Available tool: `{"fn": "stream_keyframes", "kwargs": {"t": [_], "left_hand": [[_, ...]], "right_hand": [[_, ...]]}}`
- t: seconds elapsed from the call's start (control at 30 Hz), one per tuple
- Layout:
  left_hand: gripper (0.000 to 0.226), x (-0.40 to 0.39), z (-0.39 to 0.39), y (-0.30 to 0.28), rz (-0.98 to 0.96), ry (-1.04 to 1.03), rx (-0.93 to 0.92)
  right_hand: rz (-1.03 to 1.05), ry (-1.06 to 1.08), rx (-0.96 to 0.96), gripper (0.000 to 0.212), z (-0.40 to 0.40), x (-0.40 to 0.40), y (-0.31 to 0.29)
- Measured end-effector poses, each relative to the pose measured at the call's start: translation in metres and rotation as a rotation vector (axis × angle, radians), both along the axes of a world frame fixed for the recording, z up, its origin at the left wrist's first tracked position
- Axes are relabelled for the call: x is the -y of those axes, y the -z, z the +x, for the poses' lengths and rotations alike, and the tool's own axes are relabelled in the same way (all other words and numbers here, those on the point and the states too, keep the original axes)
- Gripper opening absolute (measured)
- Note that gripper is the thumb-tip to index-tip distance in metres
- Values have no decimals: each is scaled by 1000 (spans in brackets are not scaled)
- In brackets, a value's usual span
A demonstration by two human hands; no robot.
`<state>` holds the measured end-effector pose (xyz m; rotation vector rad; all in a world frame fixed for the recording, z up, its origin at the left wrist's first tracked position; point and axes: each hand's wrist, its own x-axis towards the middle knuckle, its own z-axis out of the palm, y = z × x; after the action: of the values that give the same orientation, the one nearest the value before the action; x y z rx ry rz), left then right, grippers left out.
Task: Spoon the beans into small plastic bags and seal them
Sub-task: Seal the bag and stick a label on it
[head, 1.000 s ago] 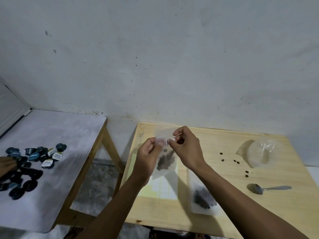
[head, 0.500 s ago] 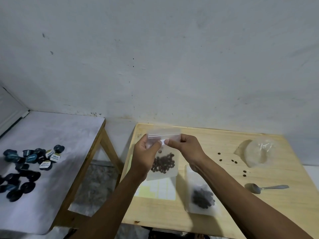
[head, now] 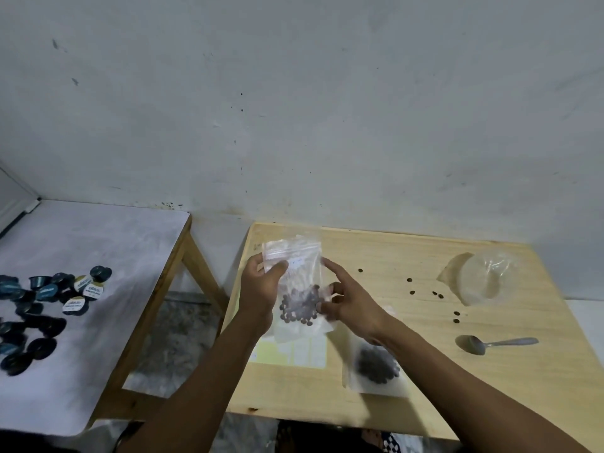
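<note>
left hand (head: pixel 261 286) pinches clear zip-top plastic bag of dark beans (head: pixel 295 289) upright, keeping beans low | right hand (head: pixel 348 302) loosely spread, fingertips beside it

hands: 2 in view; left hand (head: pixel 261 289) pinched a bag near its top, right hand (head: pixel 351 304) just beside it w/ index finger out
bags w/ beans: 2; held bag (head: pixel 299 286) between the hands, flat bag (head: pixel 376 366) below right hand
loose beans: approx 8 counted, scattered right of right hand, e.g. one bean (head: pixel 360 270)
spoons: 1; spoon (head: pixel 490 343) well right of right hand
clear plastic bowl/bag: 1 (head: pixel 483 279), far right of right hand; which of the two, couldn't tell
yellowish sheets: 1 (head: pixel 294 351), under the hands
tables: 2; wood table (head: pixel 490 403), white-topped table (head: pixel 98 240) left of left hand
capsules: too many overlapped to count, pile (head: pixel 42 305) well left of left hand
</note>
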<state>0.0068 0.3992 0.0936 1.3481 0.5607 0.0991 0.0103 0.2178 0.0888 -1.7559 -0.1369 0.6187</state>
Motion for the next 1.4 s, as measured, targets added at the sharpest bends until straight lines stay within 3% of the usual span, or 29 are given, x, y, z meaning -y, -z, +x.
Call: {"fn": "stream_keyframes", "kwargs": {"t": [0.1,0.2,0.3,0.43,0.57,0.67,0.8,0.87,1.03,1.2,1.3,1.4], "left_hand": [[46,-6,-4,21,110,115,-85],[73,-14,-11,47,290,360,-205],[84,-19,-12,59,385,488,-275],[93,-26,8,67,569,521,-298],[74,-27,41,60,841,511,-269],[65,-28,65,65,886,492,-268],[66,-32,91,76,933,522,-320],[64,-33,99,80,935,520,-325],[58,-33,107,85,936,549,-327],[56,-35,105,85,932,602,-323],[61,-37,97,82,926,587,-304],[48,-31,81,76,891,524,-243]], "right_hand": [[-10,86,3,87,1,-2,17],[-32,187,-22,77,9,-4,30],[-127,197,-24,65,18,-7,39],[-201,179,-12,67,38,-17,48],[-298,114,8,71,68,-28,55],[-343,106,5,68,89,-38,61],[-373,152,19,32,108,-48,70],[-363,172,19,28,113,-51,74],[-348,180,1,32,112,-51,76],[-366,122,-89,75,104,-46,72],[-343,128,-86,74,99,-40,65],[-384,124,-24,64,89,-22,58]]}}
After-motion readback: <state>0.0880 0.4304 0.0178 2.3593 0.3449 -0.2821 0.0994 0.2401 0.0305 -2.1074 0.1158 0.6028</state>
